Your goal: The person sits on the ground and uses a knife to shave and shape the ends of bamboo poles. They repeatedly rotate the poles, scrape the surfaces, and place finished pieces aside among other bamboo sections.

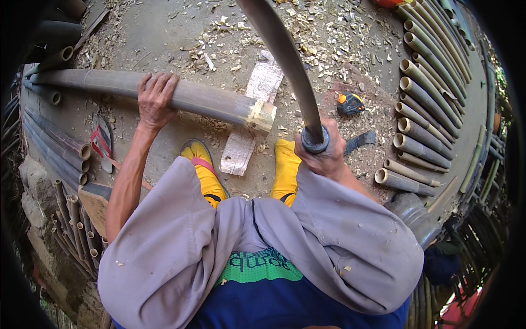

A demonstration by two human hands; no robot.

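A thick bamboo pole [213, 102] lies across the ground from the far left, its trimmed pale end resting on a whitish wooden block [239, 149]. My left hand [157, 98] is wrapped over the pole from above, some way back from that end. In my right hand [324, 156] is the handle of a machete, gripped in a fist in front of my right knee. The long curved machete blade [290, 60] points up and away, to the right of the pole's cut end and apart from it.
Wood chips [334, 44] litter the ground ahead. An orange and black tape measure [349, 103] lies right of the machete. Cut bamboo poles [424, 118] are lined up along the right; more bamboo [55, 145] lies at left, near a loose sandal [102, 143].
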